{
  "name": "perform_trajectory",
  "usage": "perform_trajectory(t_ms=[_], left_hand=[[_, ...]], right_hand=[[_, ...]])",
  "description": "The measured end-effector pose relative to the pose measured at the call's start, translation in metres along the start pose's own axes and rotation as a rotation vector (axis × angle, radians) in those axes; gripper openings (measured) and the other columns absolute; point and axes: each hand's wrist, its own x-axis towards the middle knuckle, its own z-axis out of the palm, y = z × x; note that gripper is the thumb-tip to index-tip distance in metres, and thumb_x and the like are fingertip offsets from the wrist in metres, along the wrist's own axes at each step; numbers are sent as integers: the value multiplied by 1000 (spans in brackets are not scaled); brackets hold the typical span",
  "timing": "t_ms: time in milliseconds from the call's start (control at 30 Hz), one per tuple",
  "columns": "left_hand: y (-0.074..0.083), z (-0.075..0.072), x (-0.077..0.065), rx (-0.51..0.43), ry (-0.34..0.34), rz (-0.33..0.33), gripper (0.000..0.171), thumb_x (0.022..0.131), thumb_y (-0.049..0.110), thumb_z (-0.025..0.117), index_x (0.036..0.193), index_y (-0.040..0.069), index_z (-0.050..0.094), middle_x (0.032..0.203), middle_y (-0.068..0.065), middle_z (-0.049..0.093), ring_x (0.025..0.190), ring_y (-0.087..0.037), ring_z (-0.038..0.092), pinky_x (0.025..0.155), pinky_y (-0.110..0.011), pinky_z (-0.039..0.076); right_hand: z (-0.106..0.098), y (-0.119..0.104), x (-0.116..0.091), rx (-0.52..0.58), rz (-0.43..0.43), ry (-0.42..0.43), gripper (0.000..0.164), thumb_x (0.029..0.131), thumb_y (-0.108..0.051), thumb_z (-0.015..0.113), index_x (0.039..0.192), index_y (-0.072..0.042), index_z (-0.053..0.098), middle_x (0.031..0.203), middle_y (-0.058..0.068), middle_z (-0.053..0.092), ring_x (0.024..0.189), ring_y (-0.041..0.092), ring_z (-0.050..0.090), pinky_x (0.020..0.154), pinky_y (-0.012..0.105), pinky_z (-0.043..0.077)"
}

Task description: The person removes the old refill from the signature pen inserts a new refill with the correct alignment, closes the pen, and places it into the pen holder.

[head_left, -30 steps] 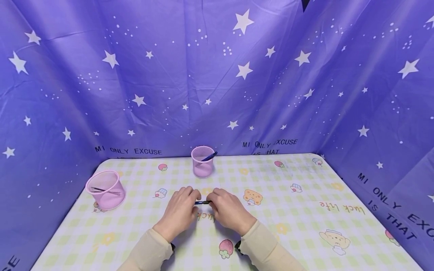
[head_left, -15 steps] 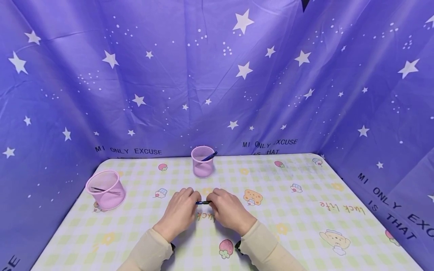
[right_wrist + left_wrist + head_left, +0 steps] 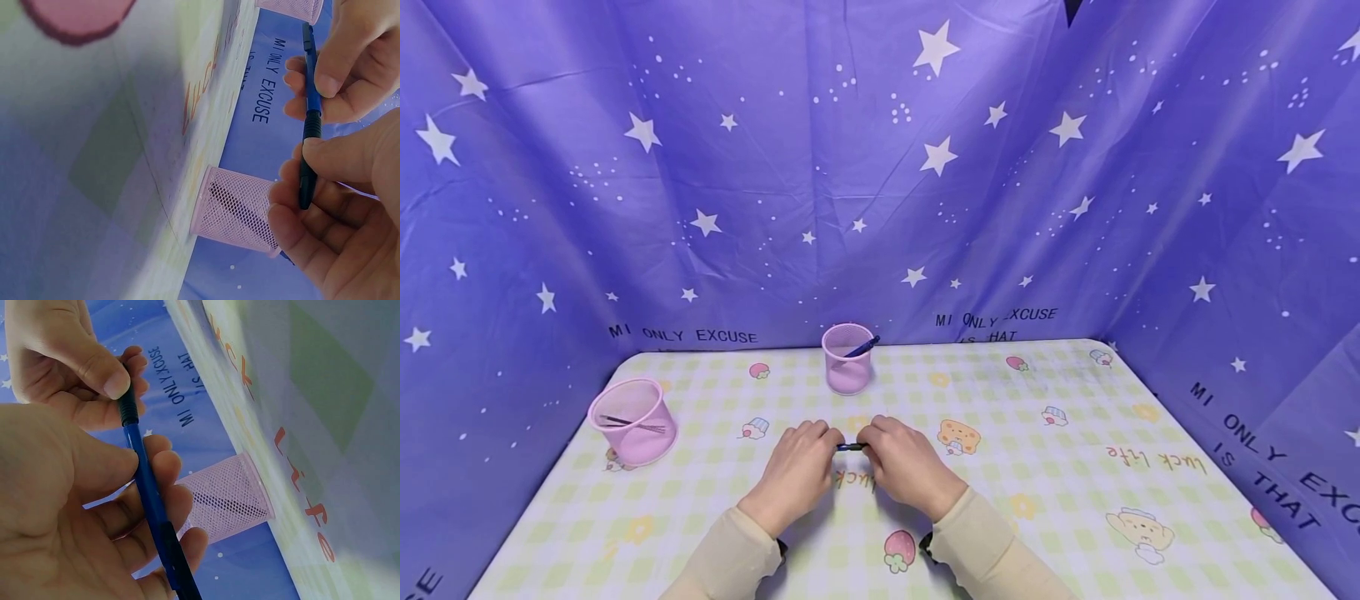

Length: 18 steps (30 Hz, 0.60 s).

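Both my hands hold one pen (image 3: 851,447) crosswise over the middle of the table. Its blue barrel (image 3: 145,478), with a dark clip at the end, lies between the thumb and curled fingers of my left hand (image 3: 797,471). My right hand (image 3: 912,468) pinches the ribbed black grip section (image 3: 311,128) near the tapered tip. A short stretch of pen shows between the two thumbs. In the head view the fingers cover most of the pen; the wrist views show it at greater length.
A pink mesh pen cup (image 3: 848,377) with a dark blue pen (image 3: 862,346) leaning in it stands at the back, beyond my hands. Another pink mesh cup (image 3: 657,433), holding thin dark sticks, stands at the left edge. A checked cloth (image 3: 1060,483) covers the table; starry purple curtains (image 3: 880,167) surround it.
My left fingers have shifted slightly to the right, so a shorter piece of the pen shows between the hands. The right hand and both cups stay in place.
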Motion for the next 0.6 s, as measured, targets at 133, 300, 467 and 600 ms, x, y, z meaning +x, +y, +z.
perform_trajectory(t_ms=[133, 300, 467, 600], left_hand=[[0, 1, 0, 5, -2, 0, 12, 82, 3, 63, 90, 10, 68, 77, 2, 56, 73, -18, 54, 63, -32, 41], [0, 1, 0, -8, 8, -8, 12, 84, 5, 62, 92, 10, 69, 78, 2, 57, 73, -17, 54, 64, -32, 42], [1, 0, 0, -38, 19, -25, 17, 83, 4, 61, 99, 9, 67, 86, 0, 59, 78, -19, 56, 68, -33, 44], [1, -1, 0, -51, 18, -28, 27, 76, -2, 61, 100, 10, 66, 89, 0, 60, 81, -20, 56, 70, -34, 44]], right_hand=[[-1, 0, 0, -3, -3, 2, 10, 85, -5, 65, 90, -14, 67, 82, -7, 56, 76, 9, 55, 66, 26, 49], [0, 0, 0, -4, -4, 6, 10, 85, -5, 66, 90, -14, 67, 81, -7, 55, 76, 10, 55, 65, 26, 49], [1, 0, 0, -4, 6, -4, 10, 86, -6, 65, 91, -14, 68, 83, -7, 56, 77, 9, 56, 66, 27, 49], [3, 0, -1, -4, 6, -10, 10, 86, -6, 64, 92, -14, 68, 83, -7, 56, 77, 9, 55, 66, 26, 49]])
